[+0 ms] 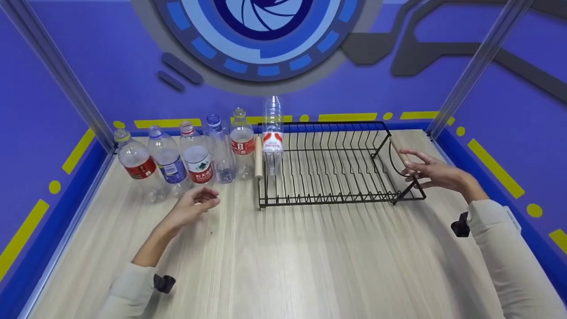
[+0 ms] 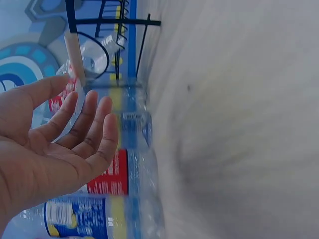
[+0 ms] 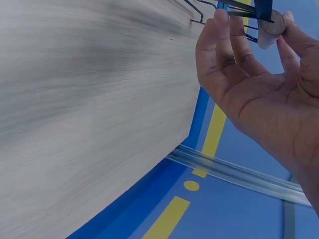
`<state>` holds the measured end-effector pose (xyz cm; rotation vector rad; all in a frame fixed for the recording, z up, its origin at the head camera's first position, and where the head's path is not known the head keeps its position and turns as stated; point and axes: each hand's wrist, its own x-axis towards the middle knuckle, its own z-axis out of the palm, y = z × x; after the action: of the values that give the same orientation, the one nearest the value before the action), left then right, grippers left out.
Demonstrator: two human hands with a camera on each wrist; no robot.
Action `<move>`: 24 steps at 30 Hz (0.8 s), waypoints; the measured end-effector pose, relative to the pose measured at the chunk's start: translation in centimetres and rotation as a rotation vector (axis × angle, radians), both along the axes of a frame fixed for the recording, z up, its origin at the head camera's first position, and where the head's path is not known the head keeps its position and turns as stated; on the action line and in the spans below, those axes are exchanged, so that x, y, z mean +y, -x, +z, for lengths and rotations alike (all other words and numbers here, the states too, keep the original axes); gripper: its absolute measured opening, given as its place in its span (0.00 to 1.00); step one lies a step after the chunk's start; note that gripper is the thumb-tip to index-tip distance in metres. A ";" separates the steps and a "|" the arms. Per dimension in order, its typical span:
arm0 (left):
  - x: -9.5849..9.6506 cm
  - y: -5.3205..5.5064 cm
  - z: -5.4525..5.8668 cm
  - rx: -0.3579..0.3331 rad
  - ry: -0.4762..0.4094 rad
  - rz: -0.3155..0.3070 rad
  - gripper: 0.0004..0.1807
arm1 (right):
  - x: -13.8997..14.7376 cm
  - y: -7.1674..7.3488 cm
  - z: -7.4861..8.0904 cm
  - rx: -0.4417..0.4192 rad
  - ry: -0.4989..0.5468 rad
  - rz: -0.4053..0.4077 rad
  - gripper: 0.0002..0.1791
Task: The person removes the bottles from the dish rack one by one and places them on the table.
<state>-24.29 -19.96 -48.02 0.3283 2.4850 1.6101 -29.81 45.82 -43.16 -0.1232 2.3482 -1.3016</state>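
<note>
A black wire dish rack with a wooden handle at each end stands on the table. My right hand pinches its right wooden handle between thumb and fingers; the right wrist view shows the handle's round end among the fingertips. A clear bottle with a red-and-white label sits in the rack's left end. My left hand hovers with loosely bent fingers and holds nothing. It is nearest to the bottle with a white-and-red label and the blue-labelled bottle.
Left of the rack, clear bottles stand in a row: a red-labelled one at the far left, an unlabelled bluish one, and another red-labelled one beside the left handle. A blue patterned wall rises behind the table.
</note>
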 end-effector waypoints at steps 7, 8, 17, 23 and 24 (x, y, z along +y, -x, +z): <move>3.5 1.5 0.2 0.059 -0.095 -0.072 0.22 | 0.1 -0.2 0.0 -0.003 0.023 -0.012 0.36; 4.0 1.7 0.2 0.066 -0.103 -0.081 0.24 | 0.1 -0.2 0.0 -0.004 0.025 -0.014 0.36; 7.3 2.7 0.6 0.062 -0.133 -0.145 0.34 | -0.1 -0.1 -0.2 -0.001 0.025 -0.009 0.36; 8.4 3.4 0.5 0.058 -0.119 -0.176 0.36 | 0.0 0.0 -0.2 -0.008 0.025 -0.008 0.36; 8.5 3.5 0.4 0.053 -0.121 -0.179 0.37 | 0.0 0.0 -0.2 -0.009 0.023 -0.008 0.36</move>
<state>-27.76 -11.43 -47.62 0.5990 2.3230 1.7009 -29.84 45.86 -43.40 -0.1154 2.3289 -1.3304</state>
